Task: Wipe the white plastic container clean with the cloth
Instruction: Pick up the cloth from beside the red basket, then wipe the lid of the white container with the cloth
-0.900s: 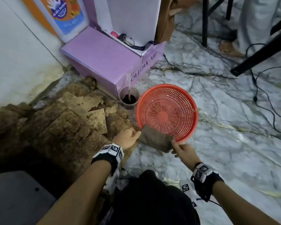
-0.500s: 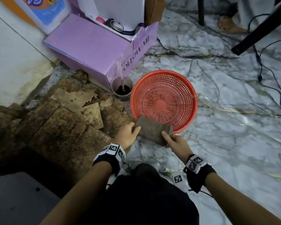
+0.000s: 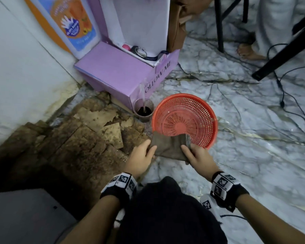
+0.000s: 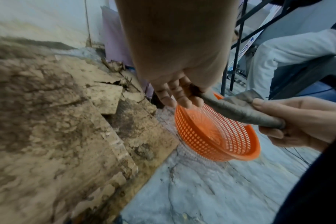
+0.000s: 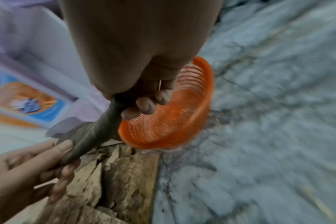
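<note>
A grey-brown cloth [image 3: 169, 147] is stretched between my two hands just above the floor, over the near rim of a red mesh basket [image 3: 185, 120]. My left hand [image 3: 144, 154] pinches its left end, thumb on top. My right hand [image 3: 194, 155] grips its right end with curled fingers. The left wrist view shows the cloth [image 4: 236, 112] rolled thick between left fingers [image 4: 178, 94] and the right hand [image 4: 297, 121]. The blurred right wrist view shows the cloth [image 5: 94, 128] in front of the basket [image 5: 172, 113]. I see no white plastic container in any view.
A purple cardboard box [image 3: 123, 71] and a cup of dark liquid [image 3: 144, 110] stand behind the basket. Broken brown flooring [image 3: 86, 138] lies to the left. Black cables [image 3: 289, 103], black frame legs [image 3: 220, 23] and another person's bare foot [image 3: 248, 51] are at the back right.
Both hands have kept hold of the cloth. The right hand's grip has shifted up onto the cloth's right edge, and the cloth is now pulled flatter between the hands.
</note>
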The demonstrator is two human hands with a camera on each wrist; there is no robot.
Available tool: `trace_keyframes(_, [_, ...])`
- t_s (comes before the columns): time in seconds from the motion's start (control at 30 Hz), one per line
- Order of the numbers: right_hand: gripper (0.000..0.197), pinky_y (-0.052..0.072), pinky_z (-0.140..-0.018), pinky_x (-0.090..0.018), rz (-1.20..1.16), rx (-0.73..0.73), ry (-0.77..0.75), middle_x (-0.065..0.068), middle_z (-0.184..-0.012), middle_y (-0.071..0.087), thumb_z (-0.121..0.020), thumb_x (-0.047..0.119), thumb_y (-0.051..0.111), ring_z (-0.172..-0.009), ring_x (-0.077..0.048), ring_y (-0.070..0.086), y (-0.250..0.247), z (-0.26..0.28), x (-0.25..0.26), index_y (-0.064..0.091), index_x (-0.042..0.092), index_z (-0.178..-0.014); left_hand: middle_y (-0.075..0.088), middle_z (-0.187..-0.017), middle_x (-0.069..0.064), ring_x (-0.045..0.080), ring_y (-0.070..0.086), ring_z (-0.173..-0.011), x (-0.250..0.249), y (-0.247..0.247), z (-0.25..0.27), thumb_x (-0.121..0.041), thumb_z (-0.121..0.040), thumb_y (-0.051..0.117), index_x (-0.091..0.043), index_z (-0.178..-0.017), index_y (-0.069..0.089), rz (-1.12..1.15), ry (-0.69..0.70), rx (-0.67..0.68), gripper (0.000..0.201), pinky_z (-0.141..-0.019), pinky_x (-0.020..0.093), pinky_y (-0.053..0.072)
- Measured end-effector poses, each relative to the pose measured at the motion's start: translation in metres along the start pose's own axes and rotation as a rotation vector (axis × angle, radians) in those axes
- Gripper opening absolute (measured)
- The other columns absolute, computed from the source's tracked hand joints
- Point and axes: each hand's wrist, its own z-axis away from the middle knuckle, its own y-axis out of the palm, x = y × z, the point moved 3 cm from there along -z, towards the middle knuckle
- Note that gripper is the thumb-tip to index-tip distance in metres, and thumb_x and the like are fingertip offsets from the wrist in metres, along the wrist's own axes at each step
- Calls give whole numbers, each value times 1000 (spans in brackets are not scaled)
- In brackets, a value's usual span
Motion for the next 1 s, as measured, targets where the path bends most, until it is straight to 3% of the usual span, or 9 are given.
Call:
trace_keyframes(0.13, [43, 42, -55, -26, 97, 57, -161, 1, -55, 55, -102, 34, 52, -53, -16, 54, -22, -14, 45, 51, 8, -68, 60, -69, -1, 18, 61, -66, -24, -36, 18, -50, -100, 43, -32, -79, 40, 1, 60, -97, 29, -69, 56, 50])
trace_keyframes(0.4, [42, 32, -55, -17, 231, 96, -471, 7, -57, 45, -102, 45, 40, -56, -13, 49, -69, -14, 171, 44, 19, -68, 57, -70, 16, 27, 56, -59, -82, -116, 77, -34, -105, 52, -18, -79, 42, 83, 162, -390, 32, -61, 51, 45])
trace_keyframes(0.5, [43, 31, -56, -21, 279, 116, -546, 5, -58, 46, -104, 42, 41, -55, -15, 48, -81, -4, 217, 41, 19, -67, 51, -70, 20, 33, 54, -56, -100, -148, 105, -37, -105, 50, -11, -80, 43, 123, 190, -457, 37, -56, 49, 43])
trace_keyframes(0.67, [44, 29, -54, -22, 278, 171, -657, -2, -57, 41, -105, 35, 44, -54, -19, 45, -88, 24, 301, 40, 12, -67, 56, -73, 18, 34, 58, -66, -121, -196, 165, -39, -101, 51, -7, -89, 55, 215, 193, -601, 34, -62, 51, 46])
trace_keyframes(0.8, [43, 29, -51, -19, 293, 212, -760, 5, -53, 39, -103, 36, 45, -51, -11, 46, -72, 49, 361, 41, 15, -66, 53, -78, 24, 42, 55, -71, -114, -222, 220, -50, -96, 49, -6, -96, 57, 310, 169, -731, 45, -61, 41, 38])
trace_keyframes(0.9, [45, 33, -53, -24, 296, 271, -813, 2, -54, 47, -103, 39, 45, -53, -13, 49, -48, 69, 395, 45, 11, -68, 58, -78, 20, 39, 58, -73, -101, -232, 265, -41, -101, 52, -9, -95, 60, 325, 90, -826, 34, -64, 50, 47])
trace_keyframes(1.0, [47, 40, -57, -31, 292, 340, -854, -4, -54, 55, -103, 41, 45, -55, -15, 55, -14, 89, 423, 44, 10, -67, 62, -73, 4, 22, 62, -70, -89, -234, 307, -29, -104, 53, -17, -87, 59, 349, -9, -954, 21, -68, 46, 51])
